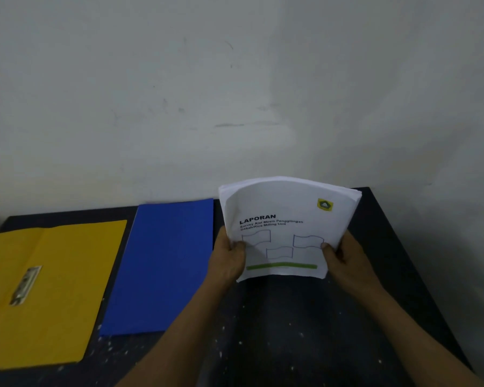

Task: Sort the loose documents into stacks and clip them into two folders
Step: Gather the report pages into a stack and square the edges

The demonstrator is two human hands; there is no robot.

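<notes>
A stack of white documents (287, 219) with a cover headed "LAPORAN" is lifted off the dark table and bowed upward. My left hand (229, 259) grips its lower left edge, thumb on the cover. My right hand (344, 261) grips the lower right edge the same way. A shut blue folder (162, 266) lies flat just left of my hands. Further left an open yellow folder (53, 291) lies flat, its metal clip (25, 284) showing on the inner side.
The dark speckled table (291, 331) ends at a pale wall (235, 93) behind; its right edge runs diagonally at the far right. The yellow folder runs past the frame's left edge.
</notes>
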